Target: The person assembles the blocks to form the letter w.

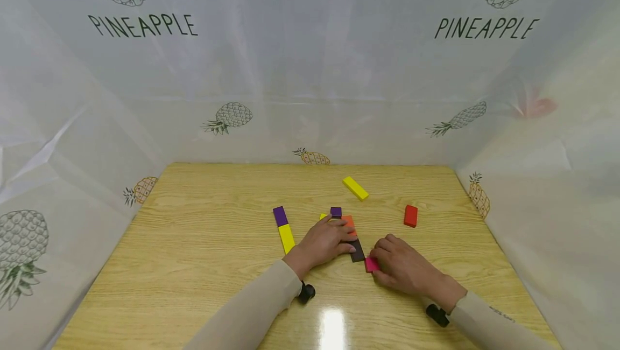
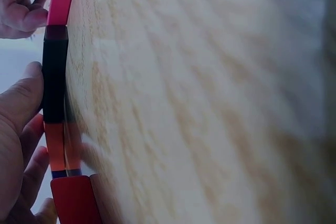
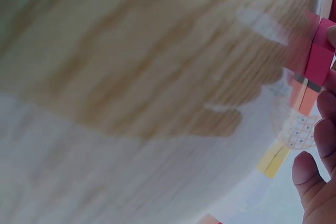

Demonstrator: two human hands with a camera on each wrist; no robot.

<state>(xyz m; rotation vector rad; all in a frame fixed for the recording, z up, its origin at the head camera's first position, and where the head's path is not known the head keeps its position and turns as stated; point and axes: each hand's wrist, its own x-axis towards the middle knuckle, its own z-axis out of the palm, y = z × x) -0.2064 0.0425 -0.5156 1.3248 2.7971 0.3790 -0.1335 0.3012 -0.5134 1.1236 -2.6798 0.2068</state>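
My left hand lies over a row of flat blocks, its fingers on the orange block and its thumb against the black block. In the left wrist view the thumb touches the black block's side. Pinched by my right hand is a pink block, whose end meets the black block's near corner. A purple block sits at the far end of the orange one. Part of a yellow block shows behind the left hand. A red block appears low in the left wrist view.
Left of the left hand, a second purple block and a long yellow block lie end to end. A loose yellow block lies farther back, and another red block at the right. Pineapple-printed sheeting encloses the wooden table.
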